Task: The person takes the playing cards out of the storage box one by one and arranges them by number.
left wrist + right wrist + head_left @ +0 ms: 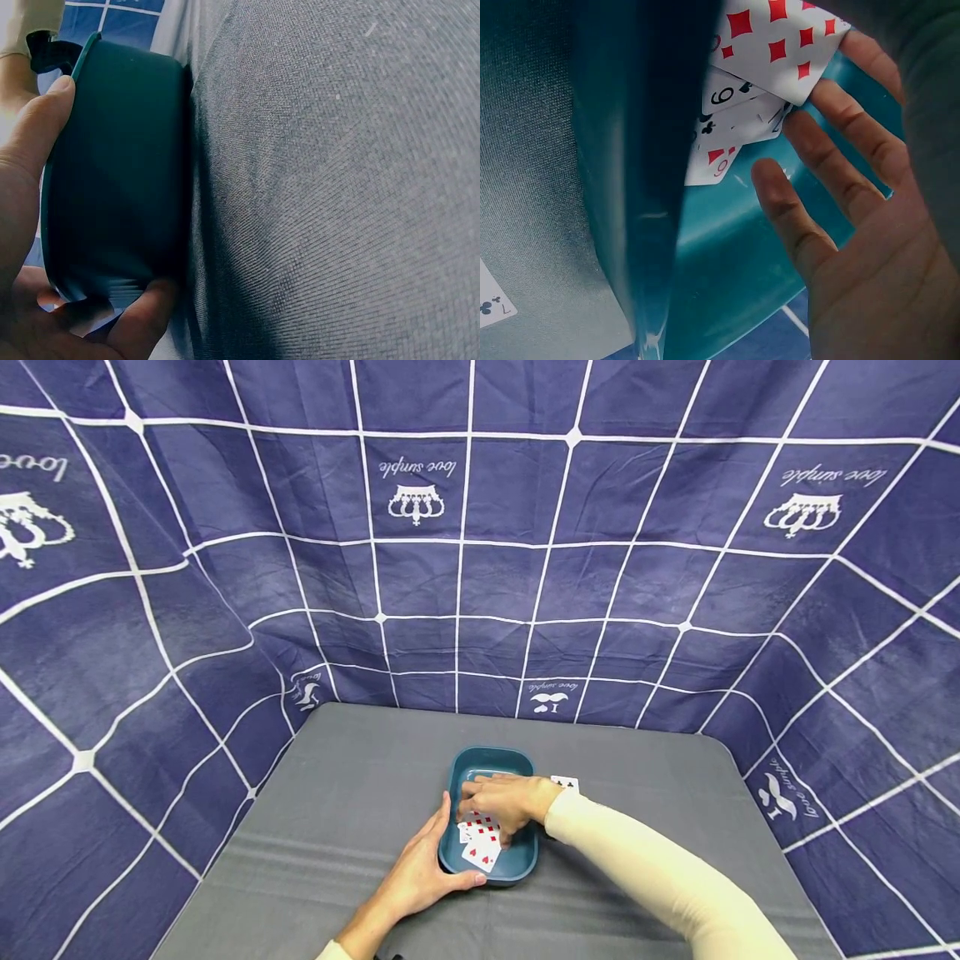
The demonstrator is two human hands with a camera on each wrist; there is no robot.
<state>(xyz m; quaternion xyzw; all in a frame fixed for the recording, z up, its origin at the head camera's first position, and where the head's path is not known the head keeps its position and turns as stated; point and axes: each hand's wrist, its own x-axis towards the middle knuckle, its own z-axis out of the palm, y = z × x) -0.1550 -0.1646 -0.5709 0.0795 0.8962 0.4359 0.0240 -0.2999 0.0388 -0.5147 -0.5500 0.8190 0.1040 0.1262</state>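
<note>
A teal plastic tub [519, 865] stands on the grey cloth with several loose playing cards [482, 853] inside, overlapping each other. My left hand [422, 870] holds its near left corner, thumb at the near side and fingers along the left wall; the left wrist view shows the thumb at the rim of the tub [120, 172]. Inside the tub reaches my right hand [510, 799], palm down over the cards. In the right wrist view its fingers are spread and fairly straight, fingertips right at the edge of a diamonds card [772, 52]. A black six [731, 94] peeks out below that one.
Another card [566, 782], with black clubs, lies on the grey-covered table [337, 793] just right of the tub, partly behind my right wrist. A dark blue curtain [495, 577] with white grid lines surrounds the table at the back and sides.
</note>
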